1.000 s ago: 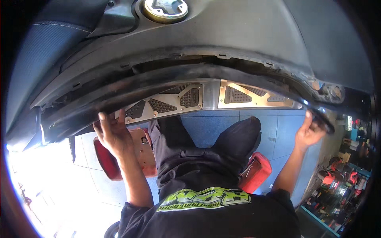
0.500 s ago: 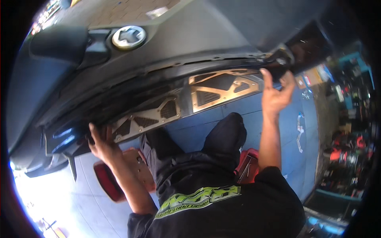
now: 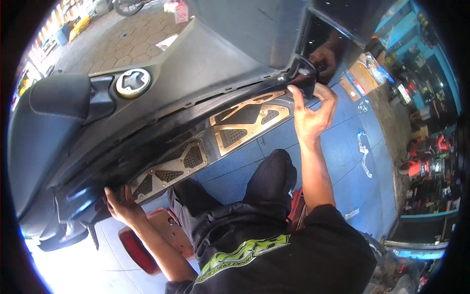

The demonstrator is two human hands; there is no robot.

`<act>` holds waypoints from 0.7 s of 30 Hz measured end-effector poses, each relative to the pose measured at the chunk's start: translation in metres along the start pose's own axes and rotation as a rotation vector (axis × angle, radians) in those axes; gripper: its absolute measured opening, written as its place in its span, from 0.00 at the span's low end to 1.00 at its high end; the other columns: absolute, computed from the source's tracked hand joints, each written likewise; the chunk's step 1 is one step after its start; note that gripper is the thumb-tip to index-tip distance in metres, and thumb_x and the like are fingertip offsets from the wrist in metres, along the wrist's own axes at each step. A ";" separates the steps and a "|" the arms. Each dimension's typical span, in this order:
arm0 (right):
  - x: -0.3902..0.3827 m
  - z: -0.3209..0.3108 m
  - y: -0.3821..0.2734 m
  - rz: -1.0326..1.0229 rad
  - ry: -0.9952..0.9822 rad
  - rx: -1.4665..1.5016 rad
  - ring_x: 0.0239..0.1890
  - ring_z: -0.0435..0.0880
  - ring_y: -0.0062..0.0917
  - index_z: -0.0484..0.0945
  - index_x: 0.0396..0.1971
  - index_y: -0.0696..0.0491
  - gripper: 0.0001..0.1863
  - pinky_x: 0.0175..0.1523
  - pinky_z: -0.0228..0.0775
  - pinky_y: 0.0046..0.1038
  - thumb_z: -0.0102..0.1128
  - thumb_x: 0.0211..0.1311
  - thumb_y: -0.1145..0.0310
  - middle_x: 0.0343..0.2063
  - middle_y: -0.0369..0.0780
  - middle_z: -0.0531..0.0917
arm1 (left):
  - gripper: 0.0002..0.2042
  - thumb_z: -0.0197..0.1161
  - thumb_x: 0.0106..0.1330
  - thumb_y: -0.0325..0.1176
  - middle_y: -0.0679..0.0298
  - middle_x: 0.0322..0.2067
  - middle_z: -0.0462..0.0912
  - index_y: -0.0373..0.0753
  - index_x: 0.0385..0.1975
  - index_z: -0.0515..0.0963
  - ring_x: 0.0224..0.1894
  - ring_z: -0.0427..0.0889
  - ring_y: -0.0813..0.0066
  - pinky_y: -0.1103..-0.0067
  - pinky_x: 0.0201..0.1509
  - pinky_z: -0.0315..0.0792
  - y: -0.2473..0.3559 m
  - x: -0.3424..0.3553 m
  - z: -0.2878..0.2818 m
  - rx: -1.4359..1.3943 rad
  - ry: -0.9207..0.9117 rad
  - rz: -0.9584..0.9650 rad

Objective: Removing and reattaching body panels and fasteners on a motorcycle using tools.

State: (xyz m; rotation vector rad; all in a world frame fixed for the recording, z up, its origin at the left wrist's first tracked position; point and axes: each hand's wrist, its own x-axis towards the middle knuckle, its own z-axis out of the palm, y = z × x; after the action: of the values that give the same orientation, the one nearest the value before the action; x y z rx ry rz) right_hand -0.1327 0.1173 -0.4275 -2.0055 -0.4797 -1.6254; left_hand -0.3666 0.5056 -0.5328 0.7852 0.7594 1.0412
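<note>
A dark scooter stretches across the upper left, with a long black side panel (image 3: pixel 171 122) along its flank. My right hand (image 3: pixel 316 115) grips the panel's front end, thumb on the near side and fingers curled round behind it. At the rear end my left hand (image 3: pixel 125 208) holds the panel's lower edge, its fingertips partly hidden in shadow. Between my hands lie a gold metal footplate (image 3: pixel 252 117) and a silver one (image 3: pixel 178 166), both with dark studded inserts. A narrow slotted seam shows between the panel and the grey body above it.
The padded seat (image 3: pixel 56 105) and a round silver cap (image 3: pixel 133 82) are on the scooter's top. Below my left arm lies a part with a red lens (image 3: pixel 139 250). An open cardboard box (image 3: pixel 360 81) and crowded shelves (image 3: pixel 431 171) stand at the right, beside blue floor tiles (image 3: pixel 338 157).
The view has shifted, so the scooter and both hands sit further left and mostly lower in the picture. Both hands keep their hold at the panel's two ends.
</note>
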 end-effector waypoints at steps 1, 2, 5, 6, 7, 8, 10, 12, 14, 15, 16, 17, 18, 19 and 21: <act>0.000 0.002 -0.005 0.003 -0.015 0.023 0.36 0.78 0.35 0.75 0.38 0.57 0.29 0.42 0.71 0.34 0.83 0.36 0.67 0.35 0.42 0.79 | 0.22 0.69 0.60 0.42 0.57 0.44 0.77 0.34 0.48 0.74 0.45 0.78 0.59 0.69 0.47 0.78 0.003 0.001 0.001 -0.011 -0.011 0.004; 0.000 0.004 -0.011 -0.022 -0.014 -0.108 0.38 0.77 0.36 0.75 0.38 0.56 0.29 0.44 0.69 0.34 0.83 0.37 0.64 0.35 0.42 0.79 | 0.21 0.69 0.60 0.41 0.58 0.43 0.78 0.36 0.47 0.75 0.42 0.79 0.60 0.68 0.46 0.78 0.004 0.002 0.001 -0.030 -0.019 0.000; -0.001 0.007 -0.016 -0.010 -0.044 -0.253 0.42 0.76 0.35 0.75 0.42 0.56 0.31 0.44 0.66 0.33 0.81 0.41 0.57 0.37 0.42 0.78 | 0.24 0.71 0.59 0.39 0.56 0.43 0.78 0.34 0.50 0.71 0.39 0.81 0.61 0.71 0.39 0.82 0.010 0.001 0.009 0.036 0.082 -0.002; -0.006 0.012 -0.009 0.025 -0.029 -0.203 0.40 0.76 0.33 0.74 0.43 0.57 0.32 0.40 0.68 0.30 0.81 0.41 0.59 0.37 0.42 0.77 | 0.28 0.72 0.57 0.38 0.53 0.43 0.78 0.30 0.53 0.69 0.38 0.81 0.61 0.72 0.36 0.83 0.013 -0.004 0.015 0.027 0.093 0.002; -0.012 0.016 -0.006 0.067 -0.020 -0.144 0.38 0.77 0.31 0.73 0.43 0.59 0.32 0.37 0.71 0.28 0.82 0.41 0.60 0.37 0.42 0.77 | 0.32 0.73 0.57 0.37 0.52 0.45 0.76 0.28 0.55 0.65 0.37 0.80 0.61 0.70 0.36 0.83 0.013 -0.002 0.010 0.055 0.161 0.028; -0.014 0.019 0.001 0.053 0.009 -0.081 0.36 0.77 0.29 0.72 0.43 0.60 0.32 0.33 0.72 0.25 0.82 0.41 0.62 0.37 0.42 0.77 | 0.34 0.73 0.56 0.36 0.52 0.46 0.75 0.28 0.57 0.62 0.38 0.80 0.62 0.69 0.35 0.83 0.014 -0.005 0.007 0.049 0.155 0.060; -0.014 0.021 0.009 0.033 0.030 -0.047 0.33 0.77 0.27 0.71 0.43 0.63 0.33 0.30 0.74 0.21 0.83 0.40 0.65 0.37 0.43 0.76 | 0.36 0.73 0.57 0.35 0.53 0.46 0.75 0.30 0.61 0.58 0.38 0.80 0.64 0.69 0.35 0.82 0.015 -0.006 0.009 0.089 0.179 0.131; -0.013 0.013 0.015 -0.019 0.017 -0.082 0.32 0.77 0.28 0.70 0.43 0.65 0.35 0.30 0.75 0.21 0.83 0.40 0.65 0.38 0.44 0.76 | 0.35 0.73 0.57 0.34 0.53 0.45 0.75 0.33 0.60 0.59 0.41 0.81 0.63 0.71 0.37 0.82 0.013 -0.003 0.010 0.087 0.123 0.123; -0.015 0.013 0.014 -0.054 0.011 -0.049 0.32 0.77 0.28 0.69 0.44 0.65 0.35 0.31 0.76 0.22 0.82 0.41 0.64 0.38 0.45 0.76 | 0.38 0.73 0.57 0.33 0.51 0.50 0.70 0.35 0.62 0.56 0.45 0.79 0.62 0.70 0.40 0.82 0.007 -0.002 0.013 0.078 0.098 0.067; -0.017 0.013 0.010 -0.087 -0.017 -0.106 0.34 0.77 0.29 0.68 0.45 0.65 0.37 0.31 0.76 0.21 0.82 0.41 0.62 0.40 0.46 0.75 | 0.38 0.73 0.57 0.33 0.51 0.52 0.67 0.35 0.63 0.54 0.46 0.78 0.62 0.70 0.41 0.82 0.002 -0.002 0.008 0.033 0.086 0.027; -0.016 0.013 0.006 -0.125 -0.041 -0.181 0.35 0.77 0.29 0.68 0.45 0.66 0.38 0.31 0.76 0.21 0.82 0.41 0.61 0.41 0.47 0.74 | 0.39 0.73 0.57 0.34 0.51 0.53 0.67 0.34 0.63 0.54 0.47 0.77 0.62 0.70 0.41 0.82 -0.007 -0.003 0.005 0.017 0.078 0.058; -0.015 0.014 0.001 -0.121 -0.042 -0.166 0.35 0.77 0.29 0.68 0.45 0.66 0.38 0.31 0.76 0.21 0.82 0.41 0.61 0.41 0.47 0.74 | 0.39 0.73 0.57 0.36 0.51 0.53 0.67 0.33 0.63 0.54 0.48 0.77 0.61 0.69 0.42 0.83 -0.011 -0.001 0.003 0.000 0.065 0.088; -0.014 0.016 -0.004 -0.172 -0.053 -0.203 0.38 0.76 0.29 0.68 0.46 0.66 0.38 0.31 0.77 0.21 0.82 0.41 0.60 0.43 0.47 0.73 | 0.39 0.73 0.57 0.36 0.51 0.53 0.67 0.33 0.63 0.54 0.48 0.77 0.61 0.69 0.42 0.83 -0.010 0.003 -0.003 0.002 0.073 0.098; -0.013 0.016 -0.005 -0.228 -0.069 -0.248 0.40 0.75 0.29 0.68 0.46 0.66 0.39 0.31 0.77 0.22 0.82 0.41 0.59 0.44 0.48 0.72 | 0.40 0.73 0.57 0.37 0.50 0.53 0.67 0.31 0.62 0.54 0.49 0.77 0.61 0.69 0.42 0.83 -0.004 0.001 -0.002 -0.017 0.078 0.050; -0.018 0.019 -0.003 -0.206 -0.074 -0.187 0.44 0.75 0.31 0.67 0.47 0.65 0.39 0.32 0.78 0.22 0.82 0.40 0.59 0.46 0.48 0.70 | 0.40 0.73 0.57 0.38 0.49 0.53 0.68 0.30 0.62 0.53 0.50 0.76 0.61 0.68 0.43 0.83 0.001 -0.004 -0.004 -0.037 0.091 0.005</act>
State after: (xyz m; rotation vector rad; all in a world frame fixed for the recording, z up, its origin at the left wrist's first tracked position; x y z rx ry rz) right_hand -0.1233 0.1322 -0.4474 -2.2225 -0.5980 -1.7802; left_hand -0.3714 0.5030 -0.5334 0.7121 0.8141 1.0984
